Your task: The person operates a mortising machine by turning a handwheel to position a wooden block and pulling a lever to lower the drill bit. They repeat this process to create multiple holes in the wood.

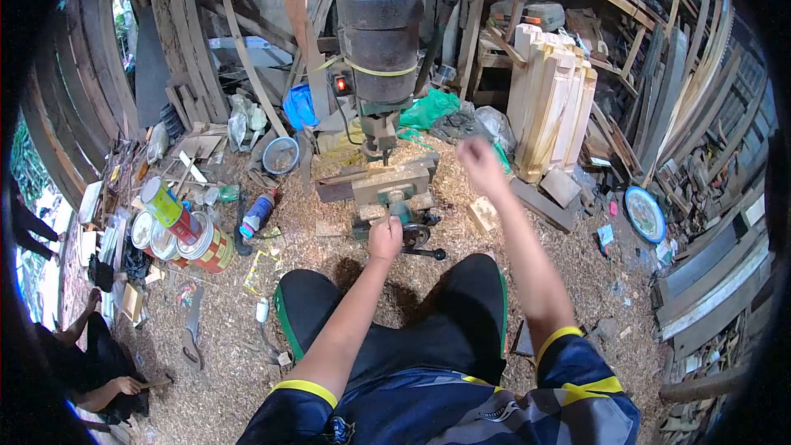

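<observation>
Though wood block (389,183) lies under drill press (381,49), boring looks unstarted: left hand (385,237) fingers clamped on vise handle (420,241), right hand (480,163) blurred, fingers' state untellable.

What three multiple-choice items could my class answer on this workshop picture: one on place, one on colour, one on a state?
1. Where do the paint tins lie?
A) left of the drilling machine
B) on top of it
C) on the person's lap

2. What colour is the lit switch on the machine?
A) green
B) red
C) blue

3. How is the right hand?
A) flat on a knee
B) gripping a tin
C) raised in the air

Answers: 1 A, the tins lie on the ground at the machine's left; 2 B, the switch glows red; 3 C, the hand is up and blurred, clear of the machine.
</observation>
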{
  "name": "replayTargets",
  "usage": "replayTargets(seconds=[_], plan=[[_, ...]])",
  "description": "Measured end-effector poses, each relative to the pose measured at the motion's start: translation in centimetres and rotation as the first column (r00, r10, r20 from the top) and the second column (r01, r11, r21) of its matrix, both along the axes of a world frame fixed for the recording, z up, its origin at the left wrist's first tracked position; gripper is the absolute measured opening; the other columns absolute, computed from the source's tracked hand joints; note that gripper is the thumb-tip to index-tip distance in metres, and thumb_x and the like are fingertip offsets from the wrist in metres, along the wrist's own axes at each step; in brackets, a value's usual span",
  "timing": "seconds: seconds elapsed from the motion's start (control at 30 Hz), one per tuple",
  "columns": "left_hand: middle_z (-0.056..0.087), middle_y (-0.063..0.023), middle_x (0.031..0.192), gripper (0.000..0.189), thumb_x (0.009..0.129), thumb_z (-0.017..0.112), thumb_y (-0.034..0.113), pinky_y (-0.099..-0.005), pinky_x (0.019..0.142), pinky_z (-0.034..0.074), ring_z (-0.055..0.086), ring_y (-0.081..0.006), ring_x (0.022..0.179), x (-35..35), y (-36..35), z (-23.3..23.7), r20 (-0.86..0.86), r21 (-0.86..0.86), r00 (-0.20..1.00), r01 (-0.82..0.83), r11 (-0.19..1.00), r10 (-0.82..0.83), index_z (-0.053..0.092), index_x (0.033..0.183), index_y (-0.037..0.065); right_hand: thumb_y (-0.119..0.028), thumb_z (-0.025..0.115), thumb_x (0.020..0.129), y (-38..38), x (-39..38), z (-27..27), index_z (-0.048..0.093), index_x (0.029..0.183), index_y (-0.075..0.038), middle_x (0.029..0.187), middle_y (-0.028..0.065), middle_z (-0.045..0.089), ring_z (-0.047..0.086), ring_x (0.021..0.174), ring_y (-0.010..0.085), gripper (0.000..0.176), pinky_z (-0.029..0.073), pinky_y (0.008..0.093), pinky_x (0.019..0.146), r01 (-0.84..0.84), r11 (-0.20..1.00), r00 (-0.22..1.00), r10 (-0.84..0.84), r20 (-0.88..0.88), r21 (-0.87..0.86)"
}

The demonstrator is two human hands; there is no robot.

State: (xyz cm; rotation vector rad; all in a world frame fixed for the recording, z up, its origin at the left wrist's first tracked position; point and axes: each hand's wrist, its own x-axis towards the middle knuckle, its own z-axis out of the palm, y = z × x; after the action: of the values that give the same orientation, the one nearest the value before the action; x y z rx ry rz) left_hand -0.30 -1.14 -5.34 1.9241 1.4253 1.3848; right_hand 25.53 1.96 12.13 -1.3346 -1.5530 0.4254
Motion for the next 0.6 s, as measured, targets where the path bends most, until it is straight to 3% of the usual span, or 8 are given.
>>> replayTargets(seconds=[0.07,0.13,0.2,0.27,0.33,0.43,0.53,0.6], plan=[[0.064,-0.0295,0.076,0.046,0.102,0.046,0.028,-0.0578,0.071,0.049,0.063,-0.0507,0.075,-0.1,0.0,-0.3,-0.029,0.065,1.000,-0.003,0.998,0.005,0.065,0.074,-0.003,-0.029,0.066,0.103,2.3,-0.9,10.9,0.065,0.122,-0.001,0.108,0.0124,0.073,0.067,0.100,0.0184,0.034,0.053,0.0351,0.089,0.054,0.950,0.997,-0.035,-0.068,0.309],[0.063,-0.0286,0.076,0.043,0.101,0.047,0.026,-0.0571,0.071,0.049,0.062,-0.0506,0.075,-0.2,-0.4,0.3,0.002,0.045,1.000,0.001,0.999,-0.001,0.064,0.074,-0.002,-0.036,0.064,0.104,3.0,-2.4,20.8,0.063,0.126,-0.002,0.109,0.0116,0.072,0.066,0.103,0.0180,0.040,0.052,0.0349,0.092,0.160,0.872,0.978,-0.075,-0.197,0.463],[0.063,-0.0285,0.078,0.043,0.102,0.044,0.026,-0.0556,0.074,0.048,0.061,-0.0506,0.078,-0.3,0.0,-0.4,0.022,-0.016,0.998,0.051,0.999,-0.050,0.064,0.076,-0.003,-0.039,0.061,0.104,4.8,-3.3,28.2,0.063,0.122,0.003,0.109,0.0114,0.070,0.065,0.102,0.0222,0.046,0.050,0.0359,0.093,0.093,0.845,0.951,0.081,-0.298,0.527],[0.061,-0.0279,0.075,0.043,0.102,0.045,0.026,-0.0547,0.071,0.048,0.060,-0.0506,0.075,-0.2,-0.6,0.8,0.028,0.015,0.998,0.049,0.999,-0.049,0.062,0.075,-0.003,-0.035,0.055,0.107,7.3,-4.1,33.3,0.064,0.114,-0.001,0.080,0.0048,0.062,0.060,0.069,0.0151,0.035,0.050,0.0315,0.064,0.036,0.851,0.929,0.165,-0.332,0.525],[0.058,-0.0281,0.073,0.043,0.102,0.045,0.026,-0.0540,0.069,0.046,0.059,-0.0504,0.073,-0.3,-0.6,1.0,0.039,0.002,0.997,0.066,0.998,-0.066,0.061,0.076,-0.004,-0.033,0.051,0.109,8.6,-6.0,35.5,0.064,0.116,-0.005,0.072,0.0018,0.058,0.059,0.060,0.0131,0.032,0.049,0.0302,0.053,-0.008,0.901,0.886,0.208,-0.415,0.433],[0.059,-0.0278,0.073,0.043,0.102,0.046,0.025,-0.0542,0.068,0.047,0.060,-0.0499,0.073,-0.3,-0.8,1.5,0.020,0.013,0.998,0.053,0.999,-0.053,0.060,0.073,-0.004,-0.025,0.052,0.108,11.2,-7.5,36.3,0.066,0.111,-0.004,0.069,0.0003,0.056,0.054,0.057,0.0123,0.025,0.045,0.0302,0.051,-0.427,0.882,0.646,0.453,-0.614,0.202],[0.061,-0.0274,0.073,0.042,0.102,0.046,0.023,-0.0552,0.068,0.049,0.061,-0.0497,0.072,-0.2,-0.4,1.2,0.002,0.016,0.999,0.040,0.999,-0.040,0.060,0.072,-0.003,-0.022,0.050,0.108,10.9,-7.1,35.8,0.066,0.099,-0.005,0.063,-0.0017,0.051,0.048,0.050,0.0117,0.026,0.041,0.0289,0.047,-0.333,0.885,0.812,0.445,-0.377,0.326],[0.061,-0.0273,0.072,0.042,0.102,0.046,0.023,-0.0554,0.068,0.048,0.060,-0.0498,0.071,-0.4,-0.8,1.0,-0.003,0.018,0.999,0.047,0.999,-0.047,0.060,0.072,-0.003,-0.019,0.049,0.109,10.3,-7.1,34.7,0.064,0.087,-0.006,0.058,-0.0027,0.046,0.044,0.046,0.0120,0.029,0.039,0.0279,0.045,-0.358,0.859,0.763,0.495,-0.417,0.365]])
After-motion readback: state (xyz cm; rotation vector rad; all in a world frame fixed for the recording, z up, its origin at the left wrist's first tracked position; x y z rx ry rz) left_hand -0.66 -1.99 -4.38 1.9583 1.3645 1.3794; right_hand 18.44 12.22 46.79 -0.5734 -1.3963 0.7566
